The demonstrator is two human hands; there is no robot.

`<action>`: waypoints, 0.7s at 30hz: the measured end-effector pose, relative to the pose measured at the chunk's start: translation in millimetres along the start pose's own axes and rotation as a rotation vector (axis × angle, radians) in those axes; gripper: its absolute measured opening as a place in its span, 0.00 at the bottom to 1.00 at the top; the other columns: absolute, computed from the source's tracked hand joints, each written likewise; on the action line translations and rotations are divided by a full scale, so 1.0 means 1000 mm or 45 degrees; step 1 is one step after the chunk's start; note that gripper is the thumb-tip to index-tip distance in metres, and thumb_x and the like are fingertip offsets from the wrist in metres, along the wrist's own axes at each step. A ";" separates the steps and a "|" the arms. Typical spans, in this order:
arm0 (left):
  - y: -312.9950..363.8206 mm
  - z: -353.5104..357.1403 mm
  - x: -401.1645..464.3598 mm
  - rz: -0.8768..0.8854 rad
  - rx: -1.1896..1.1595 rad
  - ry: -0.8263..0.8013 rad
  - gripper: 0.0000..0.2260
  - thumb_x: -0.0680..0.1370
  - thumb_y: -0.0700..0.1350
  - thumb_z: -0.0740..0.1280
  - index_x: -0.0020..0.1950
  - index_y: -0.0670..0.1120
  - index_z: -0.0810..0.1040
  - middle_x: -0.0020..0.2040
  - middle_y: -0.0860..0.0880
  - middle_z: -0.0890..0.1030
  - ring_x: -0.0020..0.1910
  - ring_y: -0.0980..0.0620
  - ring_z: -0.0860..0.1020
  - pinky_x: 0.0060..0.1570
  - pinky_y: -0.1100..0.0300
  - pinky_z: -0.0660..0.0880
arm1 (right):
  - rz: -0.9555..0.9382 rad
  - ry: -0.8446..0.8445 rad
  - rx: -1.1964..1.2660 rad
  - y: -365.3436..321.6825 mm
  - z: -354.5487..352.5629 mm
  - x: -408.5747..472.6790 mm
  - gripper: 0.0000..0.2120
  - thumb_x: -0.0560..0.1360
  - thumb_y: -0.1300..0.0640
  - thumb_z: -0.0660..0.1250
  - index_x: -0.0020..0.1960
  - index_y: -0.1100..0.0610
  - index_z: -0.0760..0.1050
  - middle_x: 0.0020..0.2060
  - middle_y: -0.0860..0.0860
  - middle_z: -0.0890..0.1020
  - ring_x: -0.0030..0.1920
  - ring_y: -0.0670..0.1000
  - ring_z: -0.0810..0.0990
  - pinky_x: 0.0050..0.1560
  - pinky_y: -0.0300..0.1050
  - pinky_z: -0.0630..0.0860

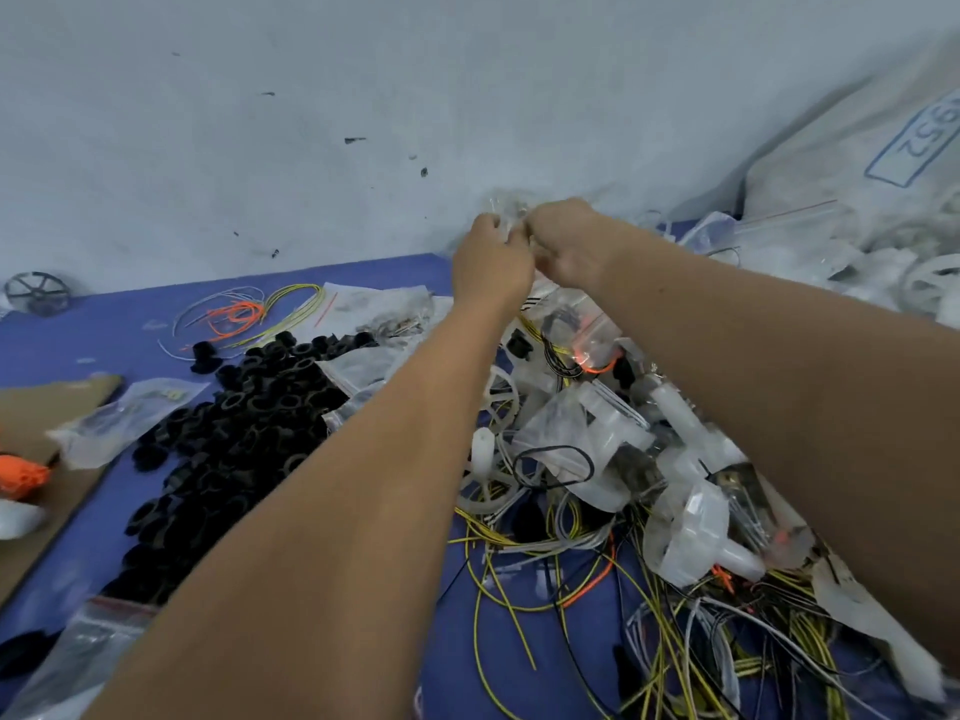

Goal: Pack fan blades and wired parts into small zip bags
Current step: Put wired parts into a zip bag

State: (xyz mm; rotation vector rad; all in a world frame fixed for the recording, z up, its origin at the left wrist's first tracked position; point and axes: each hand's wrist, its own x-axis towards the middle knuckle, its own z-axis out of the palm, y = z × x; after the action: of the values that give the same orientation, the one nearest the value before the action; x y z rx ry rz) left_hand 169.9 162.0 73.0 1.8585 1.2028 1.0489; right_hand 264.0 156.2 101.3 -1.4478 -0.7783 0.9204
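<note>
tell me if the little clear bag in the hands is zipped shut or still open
Cannot tell. Both hands, left hand and right hand, pinch the small clear bag, covering its blurred top edge.

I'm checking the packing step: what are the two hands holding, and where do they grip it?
Both the left hand and right hand pinch a small clear plastic zip bag at its lower part; its contents are too blurred to tell.
</note>
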 end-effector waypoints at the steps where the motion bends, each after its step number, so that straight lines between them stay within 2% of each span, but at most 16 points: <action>1: -0.008 0.002 -0.001 0.029 0.027 -0.024 0.18 0.86 0.52 0.58 0.71 0.43 0.73 0.66 0.46 0.77 0.64 0.47 0.75 0.56 0.57 0.69 | -0.043 0.040 -0.213 0.002 -0.004 0.001 0.19 0.80 0.66 0.60 0.71 0.67 0.70 0.59 0.61 0.78 0.53 0.56 0.80 0.57 0.48 0.78; 3: -0.022 0.002 -0.007 0.071 0.067 -0.057 0.14 0.86 0.51 0.58 0.62 0.44 0.77 0.55 0.49 0.80 0.52 0.51 0.76 0.47 0.58 0.67 | -0.172 0.149 -0.474 0.003 -0.014 -0.005 0.15 0.77 0.67 0.63 0.63 0.64 0.78 0.58 0.61 0.81 0.54 0.58 0.84 0.56 0.50 0.82; 6: -0.043 0.000 -0.022 0.129 0.129 -0.086 0.11 0.86 0.49 0.58 0.46 0.49 0.74 0.40 0.55 0.75 0.39 0.58 0.72 0.35 0.67 0.64 | -0.427 0.292 -0.510 0.003 -0.028 -0.031 0.11 0.74 0.69 0.65 0.49 0.60 0.84 0.45 0.58 0.85 0.45 0.56 0.87 0.49 0.54 0.85; 8: -0.051 -0.005 -0.036 0.188 0.149 -0.082 0.11 0.86 0.49 0.58 0.46 0.49 0.73 0.40 0.56 0.74 0.38 0.61 0.71 0.34 0.72 0.65 | -0.559 0.410 -0.545 0.006 -0.035 -0.055 0.11 0.73 0.68 0.65 0.47 0.58 0.84 0.44 0.55 0.85 0.46 0.55 0.86 0.50 0.52 0.85; 9: -0.053 -0.007 -0.043 0.210 0.140 -0.067 0.10 0.86 0.49 0.59 0.48 0.48 0.74 0.40 0.56 0.74 0.39 0.62 0.71 0.35 0.73 0.65 | -0.586 0.399 -0.544 0.008 -0.035 -0.070 0.10 0.73 0.67 0.65 0.46 0.57 0.84 0.43 0.54 0.86 0.45 0.55 0.85 0.49 0.52 0.84; 11: -0.054 -0.014 -0.058 0.214 0.059 -0.031 0.10 0.86 0.49 0.60 0.46 0.49 0.74 0.38 0.59 0.74 0.37 0.63 0.71 0.35 0.70 0.64 | -0.589 0.181 -0.527 0.016 -0.027 -0.106 0.07 0.75 0.65 0.66 0.44 0.59 0.82 0.39 0.57 0.85 0.39 0.56 0.85 0.39 0.50 0.83; 13: -0.052 -0.026 -0.071 0.185 -0.073 0.004 0.12 0.83 0.45 0.63 0.40 0.51 0.73 0.34 0.59 0.76 0.34 0.65 0.72 0.34 0.68 0.66 | -0.572 -0.162 -0.616 0.029 -0.015 -0.144 0.07 0.76 0.65 0.67 0.41 0.59 0.81 0.34 0.60 0.85 0.32 0.57 0.85 0.31 0.47 0.80; 14: -0.051 -0.034 -0.076 0.157 -0.119 0.004 0.11 0.82 0.44 0.63 0.40 0.50 0.74 0.36 0.58 0.78 0.36 0.64 0.75 0.37 0.66 0.71 | -0.539 -0.359 -0.677 0.038 -0.011 -0.161 0.08 0.77 0.64 0.67 0.40 0.59 0.81 0.32 0.59 0.84 0.32 0.57 0.85 0.30 0.46 0.80; 15: -0.051 -0.042 -0.081 0.130 -0.153 -0.004 0.09 0.83 0.43 0.63 0.43 0.48 0.77 0.41 0.54 0.81 0.41 0.58 0.78 0.44 0.60 0.76 | -0.479 -0.564 -0.731 0.048 -0.007 -0.178 0.09 0.78 0.64 0.67 0.40 0.60 0.81 0.32 0.58 0.84 0.31 0.56 0.85 0.30 0.46 0.80; 16: -0.051 -0.052 -0.087 0.110 -0.202 -0.009 0.08 0.84 0.43 0.63 0.46 0.46 0.78 0.46 0.48 0.83 0.46 0.53 0.80 0.51 0.53 0.78 | -0.413 -0.758 -0.784 0.058 -0.001 -0.194 0.08 0.79 0.63 0.68 0.41 0.61 0.81 0.32 0.57 0.84 0.31 0.54 0.85 0.29 0.45 0.80; 17: -0.049 -0.062 -0.094 0.095 -0.271 -0.013 0.09 0.84 0.43 0.62 0.49 0.45 0.80 0.50 0.44 0.83 0.49 0.50 0.81 0.53 0.51 0.79 | -0.381 -0.909 -0.866 0.068 0.006 -0.207 0.08 0.79 0.62 0.68 0.43 0.63 0.81 0.33 0.57 0.84 0.31 0.52 0.84 0.29 0.44 0.80; 19: -0.047 -0.081 -0.110 0.087 -0.390 -0.027 0.10 0.85 0.43 0.61 0.51 0.44 0.81 0.52 0.45 0.84 0.48 0.56 0.81 0.48 0.58 0.82 | -0.515 -1.033 -1.084 0.088 0.026 -0.229 0.10 0.79 0.59 0.69 0.43 0.64 0.82 0.33 0.57 0.84 0.31 0.48 0.81 0.32 0.40 0.77; 21: -0.045 -0.096 -0.125 0.088 -0.475 -0.052 0.11 0.86 0.43 0.61 0.52 0.43 0.82 0.52 0.46 0.84 0.47 0.57 0.81 0.46 0.62 0.80 | -0.718 -0.993 -1.226 0.105 0.050 -0.248 0.13 0.78 0.50 0.71 0.43 0.59 0.82 0.36 0.53 0.83 0.36 0.49 0.79 0.39 0.44 0.74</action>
State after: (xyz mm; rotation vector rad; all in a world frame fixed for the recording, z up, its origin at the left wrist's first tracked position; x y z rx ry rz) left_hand 35.6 71.8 44.4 1.6287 0.8553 1.1770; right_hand 99.1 -47.2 21.5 -1.4696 -2.3093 0.6532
